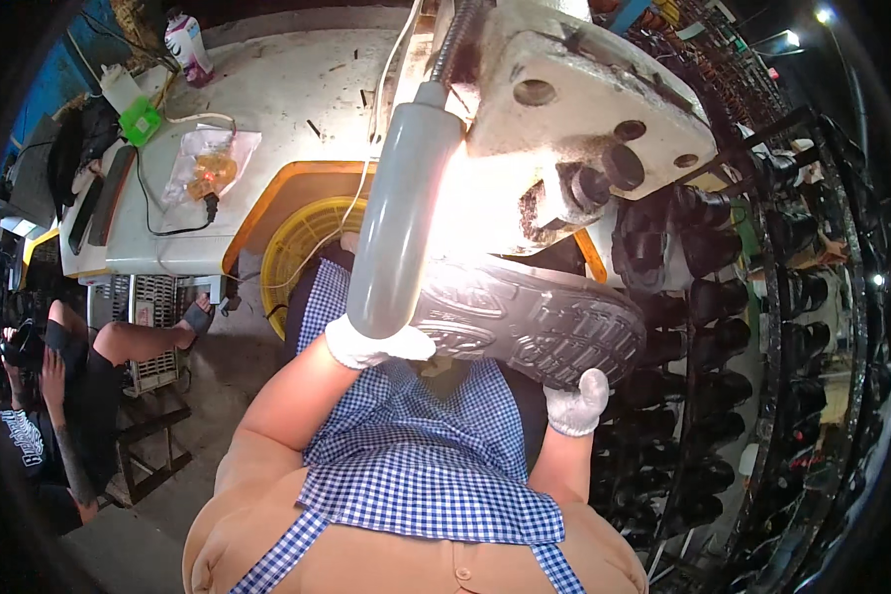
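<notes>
A black shoe point(535, 332) is held crosswise under the machine head, its treaded sole facing me; the upper is hidden. My left hand point(401, 345), in a white knit glove, grips the left end, and a grey lamp covers part of that hand. Around the lower right edge of the shoe closes my right hand point(576, 403), also gloved, with the thumb showing and the other fingers out of sight behind it. The white, stained machine head point(584, 99) stands directly above the shoe. Strong light washes out the spot where they come closest.
The grey tube-shaped lamp point(396, 218) hangs from a flexible metal neck, close above my left hand. A white worktable point(297, 109) carries a bottle point(188, 48) and a power adapter point(213, 176). Racks of black shoes point(718, 297) line the right. Another person point(69, 396) sits at left.
</notes>
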The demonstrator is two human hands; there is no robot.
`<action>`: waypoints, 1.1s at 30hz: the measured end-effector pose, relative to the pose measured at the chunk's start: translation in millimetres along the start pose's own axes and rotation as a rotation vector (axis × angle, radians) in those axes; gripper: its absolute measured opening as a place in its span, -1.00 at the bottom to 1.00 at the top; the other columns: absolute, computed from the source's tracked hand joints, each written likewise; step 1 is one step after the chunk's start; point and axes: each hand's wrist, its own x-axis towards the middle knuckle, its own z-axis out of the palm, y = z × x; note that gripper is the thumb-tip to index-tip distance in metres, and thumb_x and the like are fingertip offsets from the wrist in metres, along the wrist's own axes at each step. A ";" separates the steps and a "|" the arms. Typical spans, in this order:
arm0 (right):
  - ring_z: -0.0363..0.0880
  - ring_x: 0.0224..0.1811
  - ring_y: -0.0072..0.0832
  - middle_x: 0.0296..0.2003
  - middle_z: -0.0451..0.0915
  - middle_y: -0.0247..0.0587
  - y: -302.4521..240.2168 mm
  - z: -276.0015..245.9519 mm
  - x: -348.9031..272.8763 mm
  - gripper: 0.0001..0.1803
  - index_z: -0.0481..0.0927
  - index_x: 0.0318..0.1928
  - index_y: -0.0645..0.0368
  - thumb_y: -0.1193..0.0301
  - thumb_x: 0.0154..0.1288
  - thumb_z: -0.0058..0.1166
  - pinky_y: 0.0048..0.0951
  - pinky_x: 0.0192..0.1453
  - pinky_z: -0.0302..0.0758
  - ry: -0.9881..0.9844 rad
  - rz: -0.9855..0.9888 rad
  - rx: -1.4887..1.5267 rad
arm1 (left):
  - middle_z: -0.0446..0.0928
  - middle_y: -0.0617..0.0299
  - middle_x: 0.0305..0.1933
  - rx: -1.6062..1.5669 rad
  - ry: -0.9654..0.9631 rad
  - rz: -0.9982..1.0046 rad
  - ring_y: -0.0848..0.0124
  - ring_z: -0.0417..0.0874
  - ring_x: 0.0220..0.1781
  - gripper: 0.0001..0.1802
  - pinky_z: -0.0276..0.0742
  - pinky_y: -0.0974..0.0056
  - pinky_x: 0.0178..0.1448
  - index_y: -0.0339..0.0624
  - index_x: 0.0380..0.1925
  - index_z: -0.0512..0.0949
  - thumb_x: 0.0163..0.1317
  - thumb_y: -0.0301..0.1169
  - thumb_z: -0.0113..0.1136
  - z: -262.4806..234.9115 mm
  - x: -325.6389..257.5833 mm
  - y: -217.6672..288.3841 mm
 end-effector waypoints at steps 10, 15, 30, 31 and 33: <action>0.38 0.42 -0.01 0.40 0.35 0.00 29.5 55.2 24.6 -0.18 0.19 0.51 0.09 0.38 0.24 0.19 0.12 0.42 0.45 -0.080 0.190 -0.036 | 0.40 0.00 0.33 -0.188 0.349 0.047 0.04 0.43 0.42 0.10 0.47 -0.14 0.46 -0.15 0.42 0.23 -0.31 -0.63 0.41 7.0 -49.5 36.5; 0.45 0.37 -0.22 0.34 0.44 -0.08 59.0 85.7 29.2 -0.23 0.25 0.47 0.18 0.61 0.22 0.13 -0.17 0.42 0.45 -0.204 0.194 -0.075 | 0.44 -0.02 0.31 -0.218 0.402 0.111 -0.01 0.45 0.40 0.00 0.47 -0.15 0.43 -0.23 0.37 0.31 -0.29 -0.63 0.31 -37.4 -81.3 40.4; 0.56 0.20 -0.47 0.15 0.62 -0.15 27.3 122.6 87.1 -0.26 0.44 0.35 0.20 0.42 0.16 0.46 -0.40 0.31 0.51 -0.594 0.572 -0.402 | 0.41 -0.07 0.40 -0.108 0.296 0.317 0.06 0.41 0.46 -0.29 0.25 -0.04 0.57 -0.24 0.40 0.30 0.35 -0.16 0.25 -77.1 -104.3 22.6; 0.58 0.17 -0.49 0.12 0.64 -0.16 25.0 123.0 90.3 -0.29 0.48 0.32 0.20 0.38 0.16 0.46 -0.42 0.29 0.51 -0.609 0.620 -0.518 | 0.42 -0.06 0.39 -0.014 0.226 0.270 0.09 0.43 0.45 -0.33 0.28 0.00 0.56 -0.26 0.39 0.32 0.37 -0.20 0.23 -73.6 -92.1 31.4; 0.60 0.13 -0.52 0.06 0.67 -0.17 24.2 126.0 98.3 -0.35 0.55 0.26 0.21 0.32 0.17 0.46 -0.45 0.26 0.52 -0.608 0.710 -0.728 | 0.45 -0.03 0.37 0.173 0.130 0.161 0.16 0.45 0.42 -0.40 0.33 0.09 0.52 -0.30 0.36 0.36 0.39 -0.28 0.21 -57.9 -68.5 44.4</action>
